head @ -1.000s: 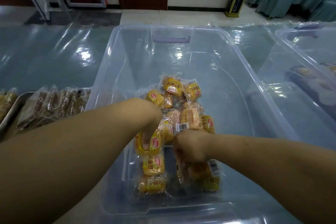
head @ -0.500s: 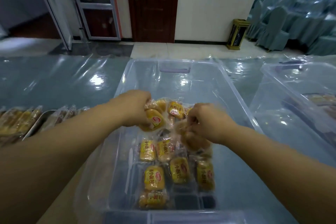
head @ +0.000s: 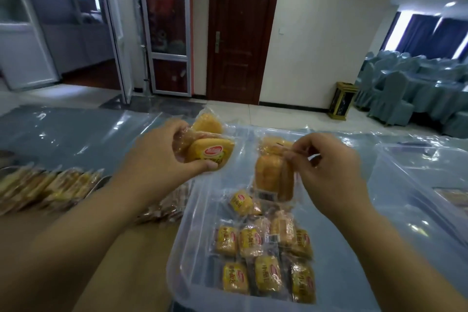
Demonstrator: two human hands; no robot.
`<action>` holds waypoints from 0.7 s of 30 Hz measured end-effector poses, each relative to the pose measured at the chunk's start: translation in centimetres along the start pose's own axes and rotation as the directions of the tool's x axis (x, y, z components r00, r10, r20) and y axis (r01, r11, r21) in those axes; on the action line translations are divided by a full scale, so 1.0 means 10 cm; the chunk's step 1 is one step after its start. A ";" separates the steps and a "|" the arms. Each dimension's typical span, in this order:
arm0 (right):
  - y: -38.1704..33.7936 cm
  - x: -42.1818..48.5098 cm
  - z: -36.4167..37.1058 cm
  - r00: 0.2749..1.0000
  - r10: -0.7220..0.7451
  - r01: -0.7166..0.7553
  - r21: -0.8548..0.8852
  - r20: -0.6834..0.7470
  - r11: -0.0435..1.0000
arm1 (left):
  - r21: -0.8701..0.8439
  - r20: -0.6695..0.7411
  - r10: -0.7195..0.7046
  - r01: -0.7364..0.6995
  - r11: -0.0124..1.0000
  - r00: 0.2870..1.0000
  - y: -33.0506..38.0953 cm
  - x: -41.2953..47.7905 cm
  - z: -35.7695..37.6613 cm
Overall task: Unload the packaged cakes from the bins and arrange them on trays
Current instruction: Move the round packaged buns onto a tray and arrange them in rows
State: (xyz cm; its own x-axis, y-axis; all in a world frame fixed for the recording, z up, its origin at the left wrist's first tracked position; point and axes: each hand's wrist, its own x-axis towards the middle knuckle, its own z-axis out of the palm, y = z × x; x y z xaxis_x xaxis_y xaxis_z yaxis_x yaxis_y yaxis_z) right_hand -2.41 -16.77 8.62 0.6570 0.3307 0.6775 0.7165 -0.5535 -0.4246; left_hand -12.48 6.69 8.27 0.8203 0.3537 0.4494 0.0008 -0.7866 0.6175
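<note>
A clear plastic bin (head: 187,223) stands in front of me with several yellow packaged cakes (head: 263,256) lying on its floor. My left hand (head: 157,159) grips a bunch of wrapped cakes (head: 207,152) above the bin's left rim. My right hand (head: 326,170) pinches the wrappers of two or three more cakes (head: 272,175), which hang above the bin. At the left, a metal tray (head: 102,181) carries a row of packaged cakes (head: 45,187) standing on edge.
A second clear bin (head: 425,185) stands at the right, its contents barely visible. More wrapped cakes (head: 167,208) lie between the tray and the bin. Clear plastic sheeting covers the blue table (head: 76,134). Beyond are a door, a waste bin and covered chairs.
Both hands have risen out of the bin, each holding a bunch of cakes. The view has tilted up, showing more of the room.
</note>
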 end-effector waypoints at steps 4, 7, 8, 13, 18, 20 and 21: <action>-0.69 -0.07 0.08 0.987 -0.118 0.128 0.096 -0.107 0.987 | -0.099 -0.060 -0.054 0.048 0.994 0.997 -0.25 -0.30 -0.57; -1.26 -0.21 0.30 0.982 -0.156 0.172 0.156 -0.110 0.973 | -0.066 -0.099 -0.063 0.056 0.996 0.993 -0.58 -0.62 -1.04; -1.45 -0.28 0.40 0.982 -0.158 0.173 0.168 -0.102 0.970 | -0.051 -0.096 -0.069 0.064 0.997 0.993 -0.72 -0.73 -1.21; -2.27 -0.63 1.03 0.991 -0.136 0.131 0.235 0.005 0.963 | -0.049 -0.084 -0.146 0.142 0.989 0.986 -1.57 -1.30 -1.91; -2.84 -0.96 1.70 0.986 -0.093 0.049 0.284 0.141 0.957 | -0.118 -0.037 -0.264 0.258 0.959 0.964 -2.32 -1.76 -2.34; -3.00 -1.06 1.94 0.980 -0.096 0.042 0.294 0.173 0.955 | -0.152 -0.022 -0.304 0.297 0.943 0.953 -2.58 -1.88 -2.45; -3.07 -1.10 2.06 0.976 -0.099 0.039 0.294 0.194 0.955 | -0.164 -0.024 -0.323 0.315 0.935 0.946 -2.70 -1.93 -2.49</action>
State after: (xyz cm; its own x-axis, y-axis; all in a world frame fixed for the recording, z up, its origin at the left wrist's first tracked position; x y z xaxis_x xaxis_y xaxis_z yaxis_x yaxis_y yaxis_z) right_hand -26.81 12.28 1.81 0.6156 0.5258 0.5870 0.7786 -0.2909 -0.5560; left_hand -42.60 33.76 -0.99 0.7618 0.6012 0.2413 0.1654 -0.5406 0.8248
